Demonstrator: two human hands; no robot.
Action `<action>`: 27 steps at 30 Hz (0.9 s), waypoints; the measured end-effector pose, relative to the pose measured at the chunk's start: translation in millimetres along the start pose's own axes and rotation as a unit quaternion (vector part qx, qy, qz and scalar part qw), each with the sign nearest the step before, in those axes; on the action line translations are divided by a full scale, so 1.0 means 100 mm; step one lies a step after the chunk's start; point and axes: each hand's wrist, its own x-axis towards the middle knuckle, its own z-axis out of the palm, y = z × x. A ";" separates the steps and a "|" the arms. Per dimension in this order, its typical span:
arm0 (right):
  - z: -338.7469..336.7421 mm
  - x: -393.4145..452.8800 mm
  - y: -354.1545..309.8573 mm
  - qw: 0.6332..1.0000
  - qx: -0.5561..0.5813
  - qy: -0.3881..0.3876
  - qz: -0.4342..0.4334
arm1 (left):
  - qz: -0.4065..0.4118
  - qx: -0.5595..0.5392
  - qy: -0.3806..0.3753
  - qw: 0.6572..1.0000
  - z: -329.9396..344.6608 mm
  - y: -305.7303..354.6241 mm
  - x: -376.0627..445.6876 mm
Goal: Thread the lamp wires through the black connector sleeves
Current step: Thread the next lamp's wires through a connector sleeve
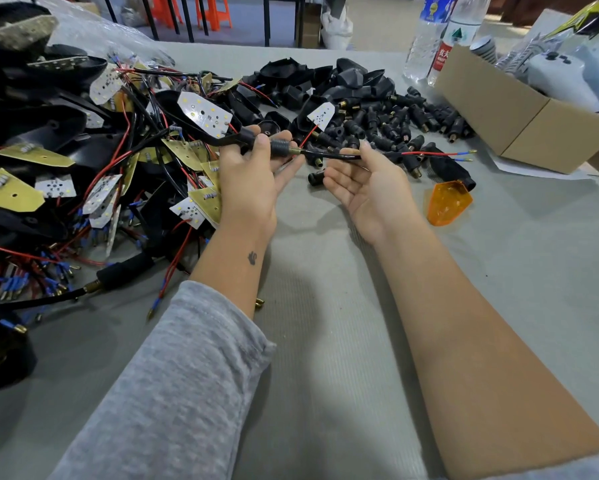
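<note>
Surface: a grey mat (pixel 326 358) is covering the table; stool legs and floor are showing beyond its far edge.
Left hand: the left hand (pixel 253 174) is gripping a ribbed black sleeve (pixel 280 147), thumb curling over it and fingers wrapping beneath.
Right hand: the right hand (pixel 367 183) is lying palm up with fingers relaxed and spread, the cable resting across the fingertips.
Wires: the black cable (pixel 332 155) is running out of the sleeve's brass end, and the red and blue wires (pixel 436 154) are sticking out past the right hand.
Lamp: an LED board (pixel 204 114) is hanging just beyond the left hand.
Left of the left hand: a tangled heap of boards and wires (pixel 83 174) is crowding right up against the wrist.
Beyond both hands: loose sleeves (pixel 395 123) and black housings (pixel 326 81) are lying scattered.
Right of the right hand: an orange lens (pixel 449 202) is lying near; a box (pixel 520 112) and bottles (pixel 436 39) are standing farther off.
</note>
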 end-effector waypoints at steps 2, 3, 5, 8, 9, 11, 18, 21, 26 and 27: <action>0.02 -0.01 -0.02 1.000 -0.004 0.005 0.008 | 0.007 0.007 -0.002 1.000 0.00 0.00 0.00; 0.03 -0.02 -0.03 1.000 -0.017 0.008 0.019 | 0.010 0.007 -0.003 1.000 0.00 0.00 0.00; 0.05 -0.04 -0.05 0.995 -0.095 0.021 0.036 | 0.013 0.005 -0.002 1.000 -0.01 0.00 0.01; 0.02 -0.07 -0.02 0.935 -0.334 0.097 -0.067 | 0.013 0.001 0.003 1.000 -0.01 0.00 0.02; -0.02 -0.07 -0.01 0.880 -0.433 0.133 -0.140 | 0.013 -0.001 0.006 1.000 -0.01 0.00 0.02; -0.07 -0.07 -0.01 0.763 -0.560 0.176 -0.270 | 0.012 0.001 0.008 1.000 -0.01 0.00 0.02; -0.19 0.04 0.02 0.574 -0.773 0.121 -0.242 | 0.015 0.006 0.007 1.000 -0.01 -0.01 0.04; -0.22 0.07 -0.01 0.610 -0.752 0.070 -0.241 | 0.028 0.011 0.019 0.999 -0.03 -0.03 0.07; -0.30 0.03 -0.09 0.794 -0.566 -0.034 -0.220 | 0.047 0.011 0.049 0.998 -0.06 -0.03 0.12; -0.32 0.02 -0.11 0.811 -0.547 -0.037 -0.205 | 0.051 0.014 0.049 0.997 -0.06 -0.03 0.13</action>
